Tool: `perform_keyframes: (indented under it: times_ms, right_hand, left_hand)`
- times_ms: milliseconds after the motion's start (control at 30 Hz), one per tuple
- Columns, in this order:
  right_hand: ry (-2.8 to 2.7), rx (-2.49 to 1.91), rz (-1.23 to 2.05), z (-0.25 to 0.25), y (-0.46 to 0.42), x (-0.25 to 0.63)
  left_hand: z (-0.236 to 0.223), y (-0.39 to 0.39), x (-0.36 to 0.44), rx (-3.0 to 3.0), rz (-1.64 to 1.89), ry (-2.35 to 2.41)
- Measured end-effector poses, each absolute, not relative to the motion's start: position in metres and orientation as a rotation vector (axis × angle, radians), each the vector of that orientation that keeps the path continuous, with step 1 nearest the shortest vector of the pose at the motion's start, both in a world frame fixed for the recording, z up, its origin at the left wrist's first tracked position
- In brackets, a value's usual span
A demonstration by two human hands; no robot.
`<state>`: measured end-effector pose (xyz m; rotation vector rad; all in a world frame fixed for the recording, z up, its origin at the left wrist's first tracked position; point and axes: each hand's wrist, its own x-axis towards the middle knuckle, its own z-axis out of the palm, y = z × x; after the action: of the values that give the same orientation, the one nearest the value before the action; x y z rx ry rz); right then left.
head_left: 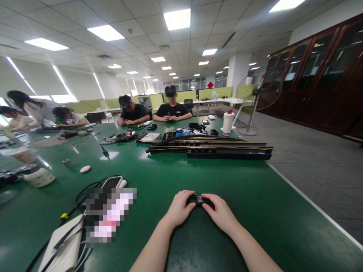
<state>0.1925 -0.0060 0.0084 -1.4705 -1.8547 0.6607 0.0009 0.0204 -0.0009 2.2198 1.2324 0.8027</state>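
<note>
Grn tbl (159, 175); blk part (199, 201) btwn L hand (180, 206) & R hand (221, 212); hands grip its ends; details unclear

Includes two hands (180, 206) and one black part (199, 201). Also takes in five other people (173, 110), one red-capped bottle (227, 124), one pink oval (85, 169) and one floor fan (256, 91).

I'm in an open-plan office used as a workshop: ceiling lights (177, 19) overhead, yellow-green partitions (217, 93) and white desks (238, 101) beyond my green table's (159, 173) far edge, dark glass-fronted cabinets (320, 75) past its right edge. Tools (124, 139) and long black rails (229, 155) lie before me, and two people (167, 110) in black sit at the far edge.
</note>
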Motion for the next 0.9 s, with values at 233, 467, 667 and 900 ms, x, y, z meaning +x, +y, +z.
perform_keyframes:
  times_ms: [233,467,667,900]
  right_hand:
    - [-1.854,-1.465,0.661,0.0089,-0.0054,0.1928]
    - [-1.857,-1.463,0.663,0.0067,-0.0045,0.1937]
    - [-1.866,-1.453,0.666,0.0080,-0.0053,0.1941]
    - [-1.860,-1.444,0.669,0.0074,-0.0055,0.1941]
  left_hand:
    - [0.0004,0.0204,0.0010,2.216,0.796,1.228]
    - [0.0002,0.0203,0.0011,2.205,0.809,1.228]
    - [0.0006,0.0196,0.0005,2.201,0.811,1.217]
    - [-0.0019,0.0210,0.0005,2.208,0.793,1.231]
